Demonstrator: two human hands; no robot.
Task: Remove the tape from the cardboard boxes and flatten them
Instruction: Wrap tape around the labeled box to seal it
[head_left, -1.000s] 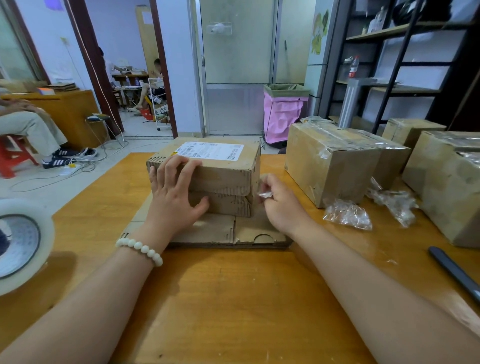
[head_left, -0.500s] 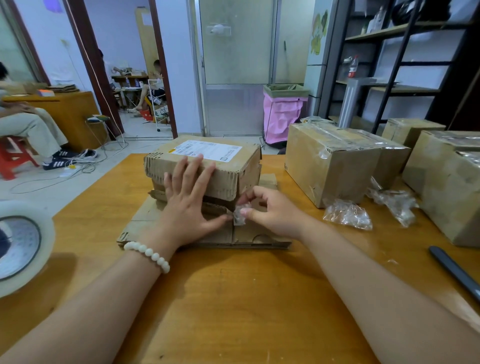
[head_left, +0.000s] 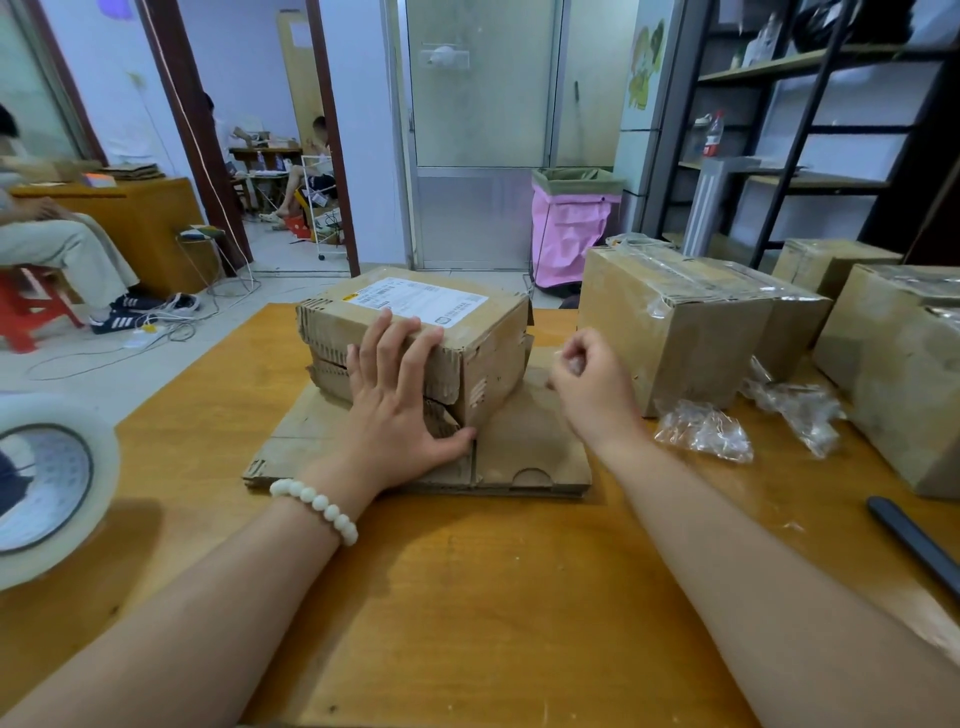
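A small worn cardboard box (head_left: 483, 353) with a white shipping label stands on a stack of flattened cardboard (head_left: 524, 441) in the middle of the wooden table. My left hand (head_left: 395, 405) lies flat against the box's near side, fingers straight, thumb at its lower corner. My right hand (head_left: 587, 384) hovers just right of the box, fingers curled round a small clear piece of tape (head_left: 571, 361), clear of the box. Taped boxes (head_left: 685, 332) stand at the right.
Crumpled clear tape wads (head_left: 701, 431) lie before the taped boxes. A big tape roll (head_left: 47, 488) sits at the left table edge, a dark tool (head_left: 914, 545) at the right edge. A pink-bagged bin (head_left: 571, 228) stands behind the table; people sit at the far left.
The box has turned so a corner faces me. My right hand pulled the tape piece off the box's lower front and lifted away to the right. My left hand stayed pressed on the box.
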